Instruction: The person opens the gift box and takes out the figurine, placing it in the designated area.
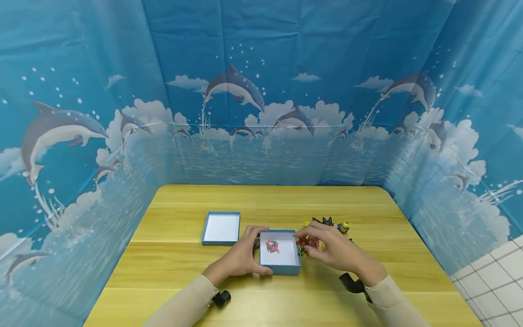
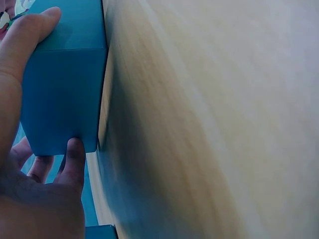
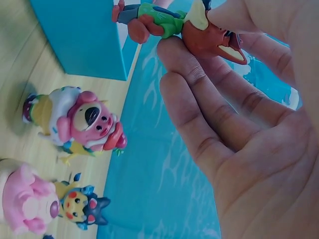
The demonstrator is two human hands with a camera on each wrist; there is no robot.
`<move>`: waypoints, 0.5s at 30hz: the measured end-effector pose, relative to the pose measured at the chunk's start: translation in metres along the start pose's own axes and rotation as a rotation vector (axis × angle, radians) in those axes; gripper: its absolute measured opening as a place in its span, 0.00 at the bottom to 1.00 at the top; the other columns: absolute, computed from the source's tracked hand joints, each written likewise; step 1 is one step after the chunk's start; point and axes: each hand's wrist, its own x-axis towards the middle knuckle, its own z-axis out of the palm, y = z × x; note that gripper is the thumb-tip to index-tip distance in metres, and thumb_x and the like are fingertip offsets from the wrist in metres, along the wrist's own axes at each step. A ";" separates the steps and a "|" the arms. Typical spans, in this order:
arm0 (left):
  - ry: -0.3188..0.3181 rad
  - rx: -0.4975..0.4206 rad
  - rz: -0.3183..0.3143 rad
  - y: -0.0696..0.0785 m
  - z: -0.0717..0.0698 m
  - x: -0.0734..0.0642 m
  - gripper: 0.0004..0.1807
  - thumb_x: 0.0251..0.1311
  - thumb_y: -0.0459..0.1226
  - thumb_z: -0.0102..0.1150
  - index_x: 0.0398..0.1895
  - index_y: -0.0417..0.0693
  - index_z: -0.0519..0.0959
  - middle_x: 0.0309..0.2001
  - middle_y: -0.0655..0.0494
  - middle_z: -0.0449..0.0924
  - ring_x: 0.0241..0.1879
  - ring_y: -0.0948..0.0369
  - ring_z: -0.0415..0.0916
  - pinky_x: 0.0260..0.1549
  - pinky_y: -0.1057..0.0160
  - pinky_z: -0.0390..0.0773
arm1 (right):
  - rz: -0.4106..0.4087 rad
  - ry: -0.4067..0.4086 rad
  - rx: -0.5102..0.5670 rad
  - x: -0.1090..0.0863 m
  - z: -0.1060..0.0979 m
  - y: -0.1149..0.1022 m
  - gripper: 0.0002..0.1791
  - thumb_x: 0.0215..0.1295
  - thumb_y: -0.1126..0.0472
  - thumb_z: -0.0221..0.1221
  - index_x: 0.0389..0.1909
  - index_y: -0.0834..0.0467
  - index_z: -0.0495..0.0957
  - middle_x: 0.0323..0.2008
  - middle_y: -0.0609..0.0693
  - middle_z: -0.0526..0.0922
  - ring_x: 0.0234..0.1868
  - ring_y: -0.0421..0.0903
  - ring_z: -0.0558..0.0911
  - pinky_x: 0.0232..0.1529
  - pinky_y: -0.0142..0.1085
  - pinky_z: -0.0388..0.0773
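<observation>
My left hand (image 1: 241,254) grips the left side of a blue box (image 1: 282,270) with a white inside. In the left wrist view, the thumb (image 2: 42,25) lies on one side wall and a fingertip presses an adjoining wall. Inside the box lies a small pink figurine (image 1: 273,246). At the box's right edge, my right hand (image 1: 337,247) pinches a fox figurine (image 3: 209,37) with a green shirt by its head, between thumb and fingers. Below that hand in the right wrist view stands a pink bear figurine (image 3: 89,122) with a strawberry hat.
A shallow blue-rimmed lid (image 1: 220,243) lies white side up, left of the box. Several figurines stand right of the box, among them a pink one (image 3: 32,199), a yellow one with dark ears (image 3: 82,204) and a yellow-and-blue one (image 1: 343,227). Dolphin-printed curtains (image 1: 261,154) surround the wooden table (image 1: 184,200).
</observation>
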 end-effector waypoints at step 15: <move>0.000 0.008 -0.013 -0.002 0.002 0.000 0.72 0.52 0.58 0.95 0.95 0.63 0.57 0.85 0.53 0.63 0.78 0.50 0.80 0.81 0.45 0.80 | 0.015 -0.017 -0.005 -0.020 -0.003 0.007 0.22 0.78 0.70 0.73 0.65 0.48 0.89 0.53 0.41 0.90 0.49 0.33 0.89 0.47 0.39 0.91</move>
